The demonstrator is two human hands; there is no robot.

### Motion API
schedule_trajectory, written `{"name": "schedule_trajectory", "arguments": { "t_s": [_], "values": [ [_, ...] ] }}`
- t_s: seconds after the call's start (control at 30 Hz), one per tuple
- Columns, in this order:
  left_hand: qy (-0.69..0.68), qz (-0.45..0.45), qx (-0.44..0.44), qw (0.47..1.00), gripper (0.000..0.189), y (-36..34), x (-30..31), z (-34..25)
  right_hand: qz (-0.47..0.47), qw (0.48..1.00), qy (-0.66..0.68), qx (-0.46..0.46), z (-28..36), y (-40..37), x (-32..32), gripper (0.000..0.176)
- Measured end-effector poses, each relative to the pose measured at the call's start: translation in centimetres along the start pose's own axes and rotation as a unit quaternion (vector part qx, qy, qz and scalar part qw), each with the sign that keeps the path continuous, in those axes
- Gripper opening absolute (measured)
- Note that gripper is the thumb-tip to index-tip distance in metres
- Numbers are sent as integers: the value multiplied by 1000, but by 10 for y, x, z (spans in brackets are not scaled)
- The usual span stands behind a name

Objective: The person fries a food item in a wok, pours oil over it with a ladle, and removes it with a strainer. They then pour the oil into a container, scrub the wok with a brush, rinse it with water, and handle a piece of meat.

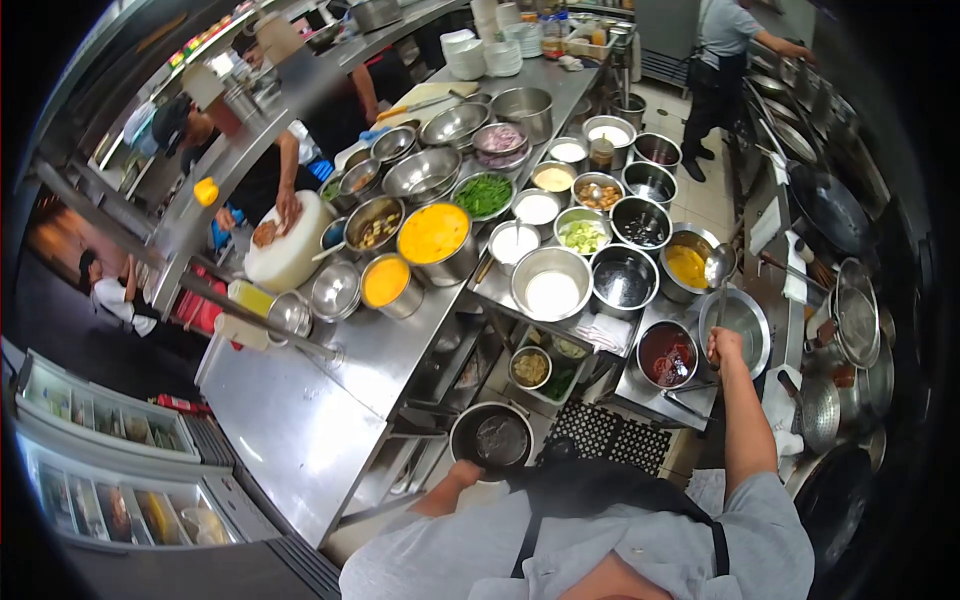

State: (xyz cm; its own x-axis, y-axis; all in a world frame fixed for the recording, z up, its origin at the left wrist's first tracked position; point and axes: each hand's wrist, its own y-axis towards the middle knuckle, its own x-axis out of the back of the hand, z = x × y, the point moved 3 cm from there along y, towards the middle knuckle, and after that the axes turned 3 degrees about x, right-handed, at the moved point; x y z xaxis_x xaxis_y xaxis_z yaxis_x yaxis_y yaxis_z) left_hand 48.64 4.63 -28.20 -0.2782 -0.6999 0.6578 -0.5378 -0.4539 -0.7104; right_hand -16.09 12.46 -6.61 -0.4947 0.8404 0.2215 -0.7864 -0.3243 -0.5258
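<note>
My right hand (727, 347) is closed round the long handle of a metal ladle (718, 266). The ladle's bowl is over the right edge of a pot with yellow liquid (686, 265). Under the handle stands a wide metal bowl (752, 325). Left of my right hand is a pot of red liquid (667, 356). Low in front of me, my left hand (465, 473) is closed at the near edge of a dark wok (462, 428). Its fingers are partly hidden there. The wok's inside looks dark and shiny.
Many metal containers crowd the steel counter (290, 400), including one of orange liquid (435, 235) and one of chopped greens (483, 194). Pans and strainers (857, 315) line the right side. A co-worker (265, 160) handles meat on a white block (290, 245); another person (725, 60) stands behind.
</note>
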Motion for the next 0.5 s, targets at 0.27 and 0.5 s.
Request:
{"name": "schedule_trajectory", "arguments": {
  "t_s": [0.27,0.5],
  "values": [
    [14,41,16,999,28,-16,13,-14,-10,999,0,38,5,-13,2,28],
    [43,32,-16,998,27,-24,11,-13,-4,999,19,37,-2,2,4,25]
  ]
}}
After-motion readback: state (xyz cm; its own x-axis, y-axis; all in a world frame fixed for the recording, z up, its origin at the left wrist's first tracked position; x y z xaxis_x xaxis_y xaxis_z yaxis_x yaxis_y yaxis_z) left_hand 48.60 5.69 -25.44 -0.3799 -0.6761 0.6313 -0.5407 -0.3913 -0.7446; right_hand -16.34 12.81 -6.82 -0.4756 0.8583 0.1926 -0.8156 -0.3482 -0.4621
